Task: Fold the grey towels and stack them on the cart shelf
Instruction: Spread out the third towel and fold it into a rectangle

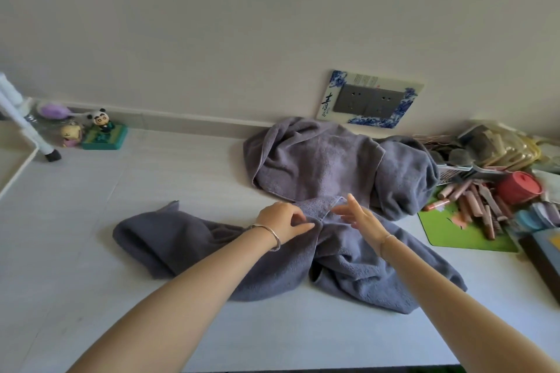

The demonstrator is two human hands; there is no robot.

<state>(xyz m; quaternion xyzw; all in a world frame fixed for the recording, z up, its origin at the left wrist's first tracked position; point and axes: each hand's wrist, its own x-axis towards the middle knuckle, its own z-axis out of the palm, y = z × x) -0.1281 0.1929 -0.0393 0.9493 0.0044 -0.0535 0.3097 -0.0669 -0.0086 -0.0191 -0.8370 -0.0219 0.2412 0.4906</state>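
Left hand: the left hand [283, 222] has its fingers curled and pinches a raised fold of the near towel [348, 266], with 1 finger lying out straight along the cloth.
Right hand: the right hand [357, 215] is spread, fingers straight and apart, thumb up. Its fingertips [335, 209] are at the towel's hemmed edge, and I cannot tell whether they press it.
Gap: the 2 hands sit close together, with the pinched fold between them.
Near towel: dark grey looped terry, unfolded. It lies rumpled on the pale surface [91, 251] under both wrists, 1 lobe trailing off beyond the left hand and 1 toward the person under the right forearm.
Towel heap: just past the fingertips is the towel heap [318, 160], paler grey terry, soft and creased, against the wall.
Wrists: a smooth silver bangle [271, 233] on the left, a thin bracelet [384, 242] on the right.
Right of the right hand: a flat green mat [448, 230] carrying pinkish-brown cosmetic tubes [475, 203] and a round red tub [519, 188].
Beyond the heap: a grey socket plate [369, 100] in a blue-and-white frame.
Far left of the left hand: the white cart shelf [18, 172] rim, a black caster [53, 156] and a glossy panda figurine [101, 121].
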